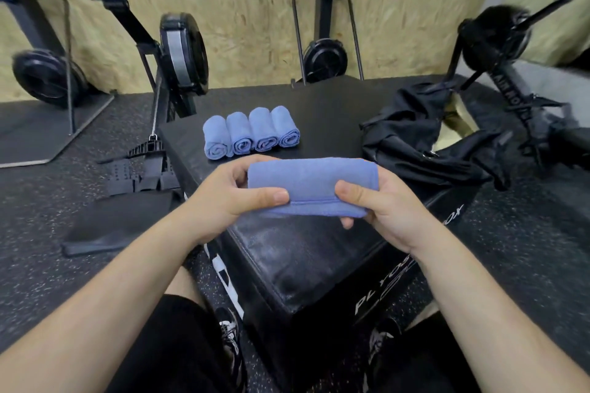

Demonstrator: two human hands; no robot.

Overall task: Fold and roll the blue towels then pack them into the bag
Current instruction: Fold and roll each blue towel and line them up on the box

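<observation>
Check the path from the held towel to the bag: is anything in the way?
Nothing visible blocks it. The rolled towel, held by left hand and right hand, has bare box top between it and the black bag; four rolled towels sit off-path.

4 rolled towels (251, 132) on box (319, 258) | bag (415, 143) right of them

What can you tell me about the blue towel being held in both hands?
The blue towel is a soft, terry-looking cloth rolled into a thick horizontal bundle, with a stitched hem running along its front. The left hand grips one end, the right hand the other, holding it just above the black box.
</observation>
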